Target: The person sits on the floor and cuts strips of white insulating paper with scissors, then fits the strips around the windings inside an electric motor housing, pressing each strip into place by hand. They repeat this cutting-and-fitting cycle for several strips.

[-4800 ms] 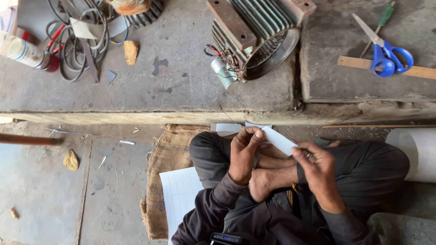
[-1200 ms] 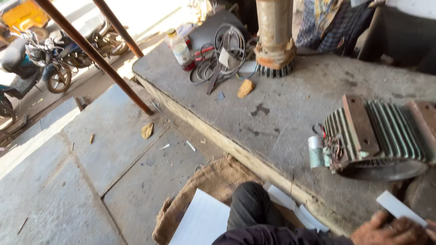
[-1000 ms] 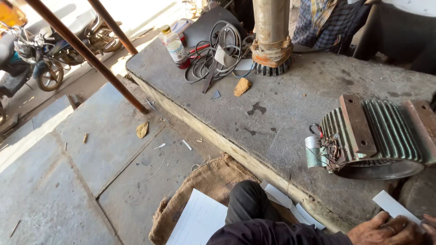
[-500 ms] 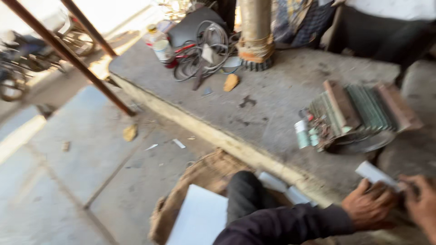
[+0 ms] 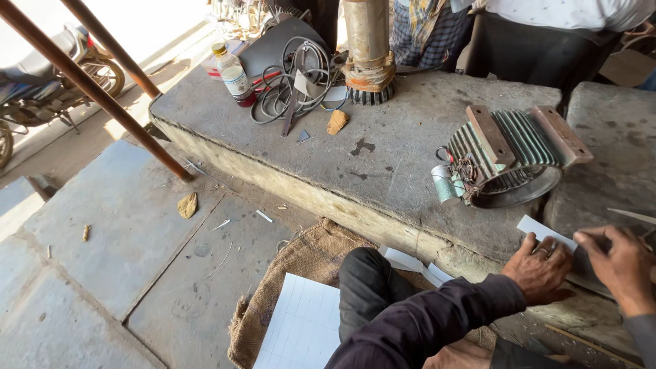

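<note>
A white paper strip (image 5: 543, 231) lies flat on the stone surface (image 5: 410, 164), at its near edge on the right of the view, just in front of a ribbed motor housing (image 5: 509, 154) that rests on its side. The left hand (image 5: 540, 268) lies on the near end of the strip, fingers curled down and pressing it against the stone, a ring showing on one finger. The right hand (image 5: 618, 263) is close beside it to the right, fingers bent and pointing toward the left hand, the tips meeting the far end of the strip where a darker sheet lies under it; whether it pinches the paper or only touches it cannot be told. The strip thus sits between and under the two hands, with its upper-left corner sticking out free toward the housing. Below, the person's dark-sleeved forearm and bent knee (image 5: 365, 287) sit above a burlap sack (image 5: 301, 260) spread on the floor, with a white gridded sheet (image 5: 301, 328) lying on it and more white strips (image 5: 410, 263) tucked against the foot of the stone. Further back on the surface are a coil of wires (image 5: 290, 85), a plastic bottle (image 5: 234, 75) and an upright metal shaft (image 5: 367, 51).
</note>
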`<state>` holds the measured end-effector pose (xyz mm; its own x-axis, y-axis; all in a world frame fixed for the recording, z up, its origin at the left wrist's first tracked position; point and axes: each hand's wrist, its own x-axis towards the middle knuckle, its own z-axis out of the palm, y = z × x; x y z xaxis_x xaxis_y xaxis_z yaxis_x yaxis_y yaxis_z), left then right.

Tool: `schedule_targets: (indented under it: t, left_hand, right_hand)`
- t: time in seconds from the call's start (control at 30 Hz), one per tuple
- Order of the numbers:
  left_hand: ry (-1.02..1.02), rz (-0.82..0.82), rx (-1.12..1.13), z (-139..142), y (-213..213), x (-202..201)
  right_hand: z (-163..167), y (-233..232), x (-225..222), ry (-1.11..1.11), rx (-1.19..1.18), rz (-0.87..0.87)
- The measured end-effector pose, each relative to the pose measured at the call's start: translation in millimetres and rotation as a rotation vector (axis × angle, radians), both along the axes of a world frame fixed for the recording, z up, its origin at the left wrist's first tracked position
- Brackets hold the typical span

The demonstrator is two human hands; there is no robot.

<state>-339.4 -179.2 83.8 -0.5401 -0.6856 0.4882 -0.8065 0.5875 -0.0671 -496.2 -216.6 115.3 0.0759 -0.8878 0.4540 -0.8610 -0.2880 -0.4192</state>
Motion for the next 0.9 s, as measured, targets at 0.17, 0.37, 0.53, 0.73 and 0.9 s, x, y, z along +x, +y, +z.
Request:
schedule_targets:
  t: [0.17, 0.37, 0.53, 0.73, 0.9]
  left_hand:
    - [0.012, -0.016, 0.008, -15, -9, -6]
    - [0.073, -0.038, -0.018, -40, -24, -11]
    - [0.089, -0.037, -0.027, -54, -36, -15]
    - [0.109, -0.030, -0.022, -58, -34, -9]
    - [0.155, -0.032, -0.063, -51, -27, -7]
  right_hand:
    - [-19, -4, -10, 0.307, -0.014, -0.037]
    - [-40, -36, -25, 0.369, -0.013, -0.014]
    - [-52, -59, -29, 0.199, -0.043, 0.015]
    - [-60, -56, -23, 0.038, -0.055, 0.028]
    - [-64, -49, -18, -0.084, -0.065, 0.075]
